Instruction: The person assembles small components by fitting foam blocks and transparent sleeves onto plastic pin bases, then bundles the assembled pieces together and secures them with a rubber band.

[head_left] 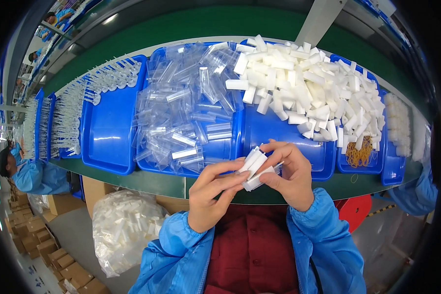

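Just above the bench's near edge, my left hand (211, 193) and my right hand (294, 177) meet around a small bundle of white foam blocks (253, 160). Fingers of both hands are closed on it. Part of the bundle looks shiny, perhaps clear plastic, but I cannot tell. Beyond my left hand, clear plastic sleeves (174, 112) lie heaped in a blue tray (215, 158). A large pile of loose white foam blocks (306, 83) covers the far part of another blue tray (274, 142), beyond my right hand.
Yellow rubber bands (359, 153) lie in the right tray. At left, a blue tray (108, 125) carries stemmed clear parts (115, 73). A clear bag of foam blocks (125, 228) stands below the bench at left, near cartons (76, 274). Co-workers in blue sleeves (39, 176) flank me.
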Tool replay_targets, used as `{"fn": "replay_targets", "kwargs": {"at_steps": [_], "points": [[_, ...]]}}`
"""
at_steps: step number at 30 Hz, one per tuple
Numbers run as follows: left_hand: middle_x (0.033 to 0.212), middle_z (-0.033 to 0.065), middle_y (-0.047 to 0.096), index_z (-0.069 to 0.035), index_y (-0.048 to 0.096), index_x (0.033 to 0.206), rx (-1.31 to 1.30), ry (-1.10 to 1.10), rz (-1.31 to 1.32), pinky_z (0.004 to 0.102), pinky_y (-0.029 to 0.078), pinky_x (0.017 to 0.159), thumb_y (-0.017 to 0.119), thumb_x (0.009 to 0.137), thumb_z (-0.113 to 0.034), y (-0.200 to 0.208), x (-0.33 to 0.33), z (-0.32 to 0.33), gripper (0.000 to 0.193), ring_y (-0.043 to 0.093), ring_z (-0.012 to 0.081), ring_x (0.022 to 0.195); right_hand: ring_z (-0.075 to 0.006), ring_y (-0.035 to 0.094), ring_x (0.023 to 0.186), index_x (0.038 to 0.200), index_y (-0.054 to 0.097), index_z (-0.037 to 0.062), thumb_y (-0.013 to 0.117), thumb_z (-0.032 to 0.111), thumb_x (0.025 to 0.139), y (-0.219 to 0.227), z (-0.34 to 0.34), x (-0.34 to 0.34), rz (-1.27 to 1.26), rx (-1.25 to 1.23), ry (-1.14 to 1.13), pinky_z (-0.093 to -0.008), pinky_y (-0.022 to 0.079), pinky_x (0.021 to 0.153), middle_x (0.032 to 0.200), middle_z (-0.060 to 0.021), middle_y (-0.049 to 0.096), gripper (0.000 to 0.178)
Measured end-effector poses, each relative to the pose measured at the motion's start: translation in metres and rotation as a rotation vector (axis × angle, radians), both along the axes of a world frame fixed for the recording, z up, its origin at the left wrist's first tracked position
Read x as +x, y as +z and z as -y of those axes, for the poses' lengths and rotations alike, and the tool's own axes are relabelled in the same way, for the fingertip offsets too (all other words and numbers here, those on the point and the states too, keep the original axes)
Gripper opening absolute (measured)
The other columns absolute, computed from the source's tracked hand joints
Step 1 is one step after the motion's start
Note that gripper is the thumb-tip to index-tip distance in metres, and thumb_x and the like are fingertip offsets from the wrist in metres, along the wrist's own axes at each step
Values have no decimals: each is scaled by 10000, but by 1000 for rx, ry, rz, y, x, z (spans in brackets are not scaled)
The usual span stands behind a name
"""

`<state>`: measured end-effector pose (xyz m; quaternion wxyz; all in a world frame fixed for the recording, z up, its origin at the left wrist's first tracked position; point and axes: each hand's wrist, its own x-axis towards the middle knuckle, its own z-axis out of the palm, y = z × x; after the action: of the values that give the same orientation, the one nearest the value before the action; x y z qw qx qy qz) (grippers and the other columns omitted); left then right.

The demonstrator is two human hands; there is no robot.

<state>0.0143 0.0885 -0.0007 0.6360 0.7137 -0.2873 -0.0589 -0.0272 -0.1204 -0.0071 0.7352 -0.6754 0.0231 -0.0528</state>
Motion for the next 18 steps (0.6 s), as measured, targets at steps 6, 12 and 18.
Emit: {"fn": "replay_targets", "kwargs": {"at_steps": [6, 12, 18], "points": [[1345, 191, 548, -41, 638, 1254, -1, -68, -67, 386, 460, 1030, 770, 787, -2, 6, 3, -5, 487, 550, 335, 1255, -226, 565, 1211, 1000, 599, 64, 867, 183, 764, -1, 6, 3, 21, -94, 83, -530, 203, 1196, 1143, -129, 648, 376], [1395, 201, 492, -25, 611, 1220, 86, -132, 15, 403, 492, 1008, 754, 838, -37, 6, 15, -12, 409, 549, 309, 1253, -289, 530, 1280, 948, 655, 98, 867, 133, 737, 6, 1, 3, 171, -374, 185, -549, 279, 1149, 1118, -90, 688, 301], [1347, 173, 545, -52, 665, 1182, 59, -103, -70, 376, 498, 980, 752, 840, -28, 1, 9, -22, 354, 602, 321, 1176, -289, 546, 1254, 990, 676, 94, 849, 117, 748, 12, -8, 13, 172, -389, 255, -497, 344, 1113, 1122, -65, 695, 299]]}}
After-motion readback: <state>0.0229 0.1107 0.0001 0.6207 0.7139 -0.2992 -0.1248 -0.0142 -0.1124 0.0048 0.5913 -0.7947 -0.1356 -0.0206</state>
